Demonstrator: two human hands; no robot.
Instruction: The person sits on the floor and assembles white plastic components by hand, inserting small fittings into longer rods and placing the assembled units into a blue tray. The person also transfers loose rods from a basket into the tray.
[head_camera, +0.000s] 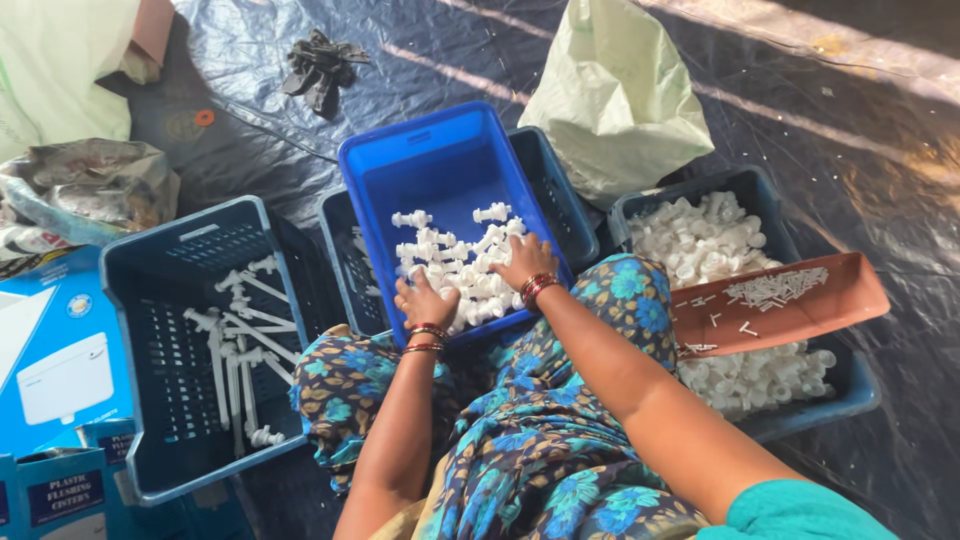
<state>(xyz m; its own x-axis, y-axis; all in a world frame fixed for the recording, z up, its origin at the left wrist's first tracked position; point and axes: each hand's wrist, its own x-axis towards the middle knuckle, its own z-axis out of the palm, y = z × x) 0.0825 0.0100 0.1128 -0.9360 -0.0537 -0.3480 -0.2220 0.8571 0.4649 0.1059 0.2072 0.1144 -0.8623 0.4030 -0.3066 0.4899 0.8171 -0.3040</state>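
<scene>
Both arms come in over knees in blue floral fabric (530, 440), elbows bent, bangles on each wrist. The left hand (425, 300) is palm-down, fingers (408, 290) loosely curled and resting on the pile of small white plastic fittings (455, 265); can't tell if it actually has one pinched. The right hand (522, 258) is flat-ish, fingers (535, 243) spread wide and pressing on the same pile, nothing gripped as far as I can see. The fittings are knobby, ribbed little moulded bits, lying right under and just past the fingertips in a smooth bright blue tray (440, 150), tilted up on a slotted dark crate (560, 190). Left of the left fingers, another slotted crate (160, 260) holds long white plastic rods (235, 350). Right of the right fingers, a brown tray (850, 290) of tiny white pins lies across a crate of round white caps (700, 240). Beyond it all, crinkly black plastic sheeting (800, 120) and a pale bag (615, 95).
</scene>
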